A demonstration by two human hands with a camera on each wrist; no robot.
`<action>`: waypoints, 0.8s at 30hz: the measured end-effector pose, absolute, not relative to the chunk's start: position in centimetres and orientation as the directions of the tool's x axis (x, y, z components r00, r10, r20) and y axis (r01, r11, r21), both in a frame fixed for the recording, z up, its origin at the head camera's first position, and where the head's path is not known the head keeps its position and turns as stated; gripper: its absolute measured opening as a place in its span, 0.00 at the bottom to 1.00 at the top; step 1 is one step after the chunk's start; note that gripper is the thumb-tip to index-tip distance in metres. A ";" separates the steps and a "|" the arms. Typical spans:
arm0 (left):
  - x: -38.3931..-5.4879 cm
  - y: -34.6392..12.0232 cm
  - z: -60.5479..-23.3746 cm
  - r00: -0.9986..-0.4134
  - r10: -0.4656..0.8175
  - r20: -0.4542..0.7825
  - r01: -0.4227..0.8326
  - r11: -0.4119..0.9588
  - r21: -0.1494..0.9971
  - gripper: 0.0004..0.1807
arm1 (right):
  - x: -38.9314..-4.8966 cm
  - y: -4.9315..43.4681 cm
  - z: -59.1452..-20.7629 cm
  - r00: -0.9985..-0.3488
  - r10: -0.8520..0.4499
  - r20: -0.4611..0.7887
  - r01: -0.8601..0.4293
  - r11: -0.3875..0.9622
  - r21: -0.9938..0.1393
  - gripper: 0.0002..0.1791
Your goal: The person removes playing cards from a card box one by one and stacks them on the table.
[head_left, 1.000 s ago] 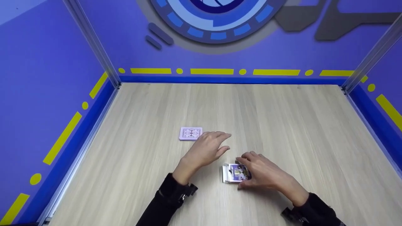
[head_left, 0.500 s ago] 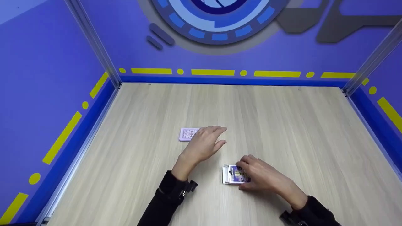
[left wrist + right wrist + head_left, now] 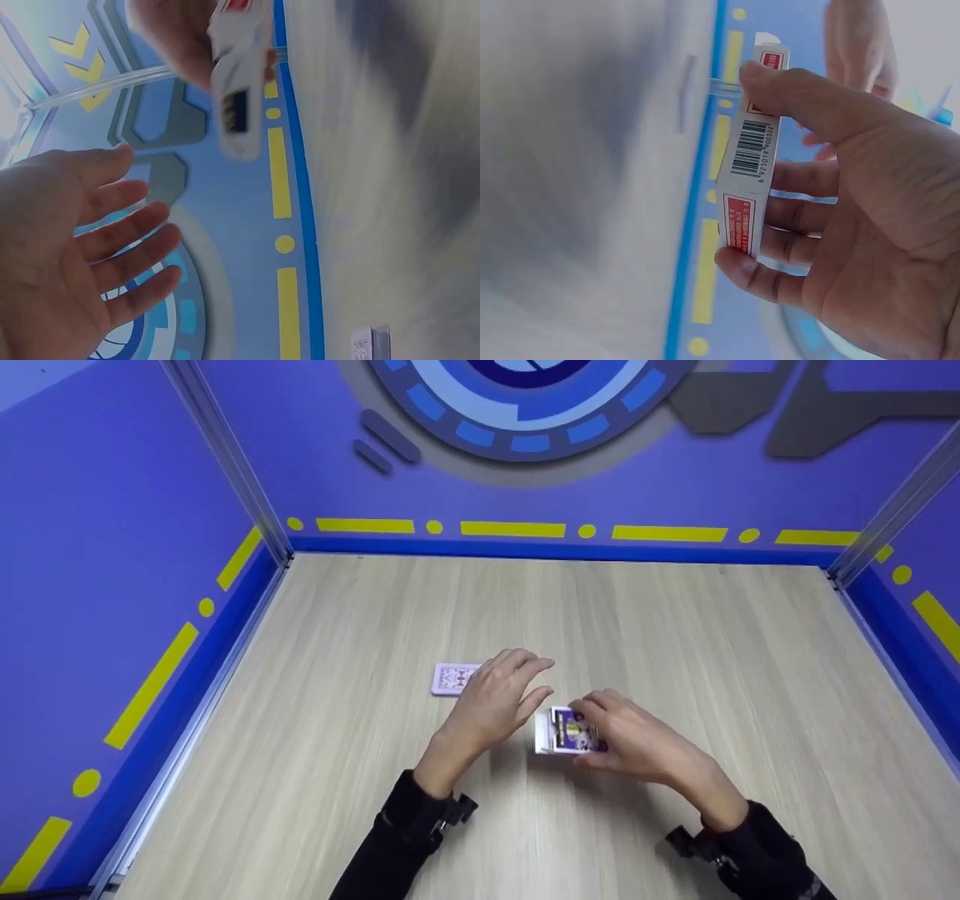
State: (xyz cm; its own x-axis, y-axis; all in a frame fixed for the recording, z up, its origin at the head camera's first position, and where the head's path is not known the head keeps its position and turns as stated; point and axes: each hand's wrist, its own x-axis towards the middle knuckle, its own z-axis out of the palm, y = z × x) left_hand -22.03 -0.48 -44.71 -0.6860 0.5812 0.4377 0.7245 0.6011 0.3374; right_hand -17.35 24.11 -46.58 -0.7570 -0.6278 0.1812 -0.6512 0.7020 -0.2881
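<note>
My right hand [image 3: 637, 741] grips a card box [image 3: 573, 733] with a purple picture and white border, thumb on one long side and fingers on the other. A white flap sticks out at the box's left end. In the right wrist view the card box [image 3: 748, 161] shows a barcode and red labels, raised off the table. My left hand [image 3: 489, 701] hovers left of it, fingers spread and nothing held; its bare palm shows in the left wrist view. Partly behind that hand lies a deck of playing cards [image 3: 451, 680], pale purple patterned backs up.
The light wooden table [image 3: 360, 630] is bounded by blue-purple walls with yellow dashes [image 3: 512, 529] on the back and both sides. Metal posts [image 3: 251, 487] stand at the corners.
My right hand has lifted the card box off the table and moved it away from me, closer to the left hand. The left hand has shifted only slightly; the deck stays put.
</note>
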 end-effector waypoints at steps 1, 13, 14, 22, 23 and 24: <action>-21.9 -0.3 -44.6 -0.682 0.566 0.464 0.727 0.591 0.349 0.18 | -17.5 24.2 -46.2 -0.757 -0.623 0.194 -0.652 0.703 -0.285 0.39; -21.0 1.1 -44.4 -0.693 0.484 0.535 0.720 0.499 0.482 0.10 | -18.8 24.7 -43.4 -0.786 -0.556 0.271 -0.618 0.723 -0.308 0.37; -21.1 1.2 -44.4 -0.694 0.478 0.538 0.718 0.501 0.483 0.11 | -18.9 24.7 -43.2 -0.790 -0.549 0.272 -0.612 0.728 -0.310 0.37; -21.5 2.2 -43.9 -0.708 0.374 0.599 0.696 0.510 0.505 0.07 | -19.8 24.5 -42.1 -0.818 -0.501 0.281 -0.573 0.752 -0.325 0.38; -21.5 2.3 -43.9 -0.708 0.365 0.605 0.696 0.508 0.508 0.07 | -19.9 24.4 -42.0 -0.820 -0.495 0.286 -0.569 0.753 -0.329 0.38; -21.5 2.4 -43.8 -0.708 0.359 0.608 0.695 0.505 0.512 0.07 | -19.9 24.3 -42.0 -0.821 -0.489 0.293 -0.567 0.755 -0.330 0.38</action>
State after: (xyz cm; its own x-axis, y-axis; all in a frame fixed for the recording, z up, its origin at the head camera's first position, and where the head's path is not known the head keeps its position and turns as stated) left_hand -21.50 2.38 -43.83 -0.7082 0.3585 0.6083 0.6952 0.5047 0.5119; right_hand -19.94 24.35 -41.97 -0.8215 -0.4889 0.2935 -0.5671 0.7546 -0.3301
